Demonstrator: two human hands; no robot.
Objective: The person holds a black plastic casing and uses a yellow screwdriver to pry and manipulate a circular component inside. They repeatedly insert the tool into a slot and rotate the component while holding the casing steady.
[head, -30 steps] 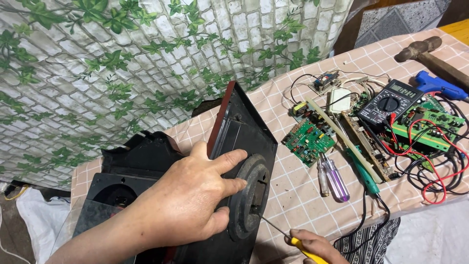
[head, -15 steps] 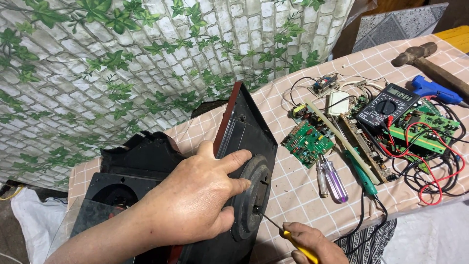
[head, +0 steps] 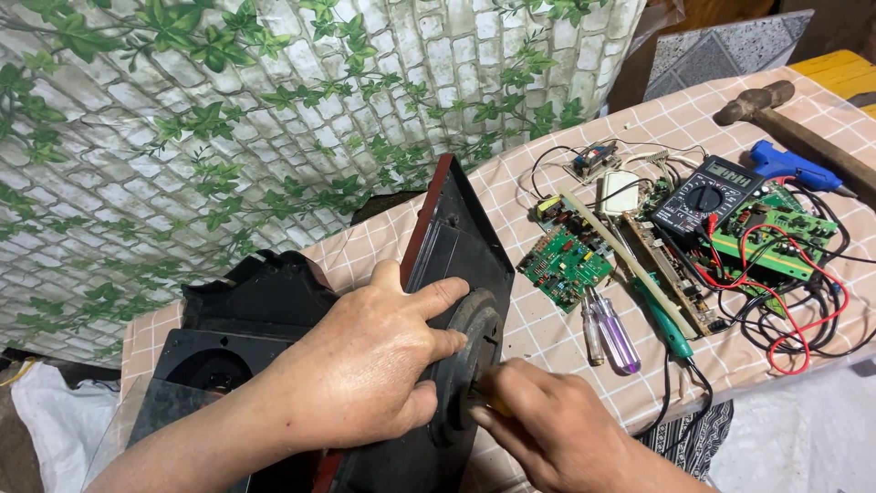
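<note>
My left hand [head: 365, 370] lies flat on a black speaker panel [head: 456, 251] that stands tilted on its edge, fingers spread over the round speaker cone [head: 470, 333]. My right hand [head: 557, 429] is closed round a yellow-handled screwdriver [head: 497, 408], mostly hidden in the fist, and its tip is at the cone's rim. A black speaker cabinet [head: 237, 319] lies behind the panel on the left.
On the checked tablecloth [head: 538, 333] to the right lie a green circuit board [head: 566, 265], a purple screwdriver [head: 616, 329], a green screwdriver [head: 666, 324], a multimeter [head: 707, 196] with red and black leads, a blue glue gun [head: 789, 164] and a hammer [head: 776, 114]. A leaf-patterned sheet hangs behind.
My right hand has risen from the bottom edge with the screwdriver and now rests against the speaker cone. The left hand has kept its hold on the panel.
</note>
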